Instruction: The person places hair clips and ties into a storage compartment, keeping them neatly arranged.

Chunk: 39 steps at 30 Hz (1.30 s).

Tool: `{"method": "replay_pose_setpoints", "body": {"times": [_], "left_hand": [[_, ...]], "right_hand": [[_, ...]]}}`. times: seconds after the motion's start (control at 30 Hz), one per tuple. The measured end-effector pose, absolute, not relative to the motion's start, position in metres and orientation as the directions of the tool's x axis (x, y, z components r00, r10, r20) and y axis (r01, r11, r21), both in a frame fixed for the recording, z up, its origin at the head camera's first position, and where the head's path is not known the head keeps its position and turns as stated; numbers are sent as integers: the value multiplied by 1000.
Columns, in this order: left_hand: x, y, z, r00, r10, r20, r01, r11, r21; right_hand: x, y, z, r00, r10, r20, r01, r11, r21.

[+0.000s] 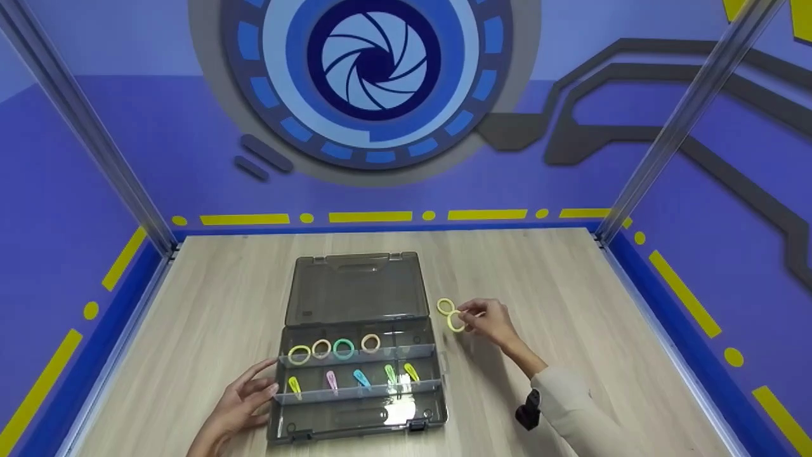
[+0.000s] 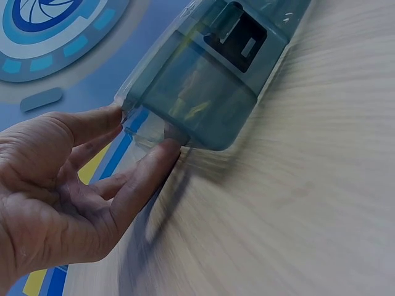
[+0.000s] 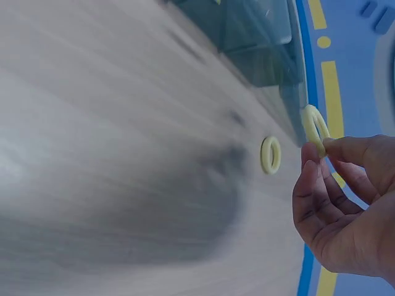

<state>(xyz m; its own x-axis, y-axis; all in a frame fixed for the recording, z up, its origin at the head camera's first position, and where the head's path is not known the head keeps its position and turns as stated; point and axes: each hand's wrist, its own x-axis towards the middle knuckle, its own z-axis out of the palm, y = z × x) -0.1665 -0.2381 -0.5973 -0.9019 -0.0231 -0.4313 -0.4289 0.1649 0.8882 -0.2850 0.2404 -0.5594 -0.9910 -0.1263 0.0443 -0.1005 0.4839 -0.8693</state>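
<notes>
A smoky clear compartment box (image 1: 355, 416) lies with its lid folded back on the wooden table. My left hand (image 1: 242, 400) rests its fingertips against the box's left side; that side wall (image 2: 179, 92) also shows in the left wrist view. To the right of the box, my right hand (image 1: 488, 319) pinches a yellow hair tie (image 1: 451, 327) between thumb and fingertips. Seen from the right wrist, the pinched hair tie (image 3: 308, 120) is held on edge. A second yellow hair tie (image 1: 446, 307) lies on the table beside it.
Several coloured hair ties, including a green one (image 1: 344, 349), stand along the box's back divider. Several snap hair clips, including a blue one (image 1: 361, 379), line the middle compartment. The open lid (image 1: 356, 289) lies behind. Blue panels (image 1: 380, 197) surround the table (image 1: 545, 273).
</notes>
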Motion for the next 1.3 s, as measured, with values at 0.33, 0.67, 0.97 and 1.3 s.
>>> {"method": "replay_pose_setpoints", "body": {"times": [0.33, 0.67, 0.97, 1.3], "left_hand": [[-168, -237, -601, -897, -48, -440, -442, 157, 883], [-168, -235, -598, -876, -89, -474, -482, 138, 865], [-168, -236, -598, -894, -51, -444, -447, 148, 882], [-168, -238, -597, -889, -36, -456, -455, 160, 876]], "right_hand": [[-282, 216, -549, -989, -151, 6, -74, 452, -889], [-277, 196, -546, -976, -218, 5, -86, 363, -928], [-263, 175, -524, -967, -253, 7, -104, 374, -922], [-275, 169, -550, -962, -272, -28, -64, 326, -943]]}}
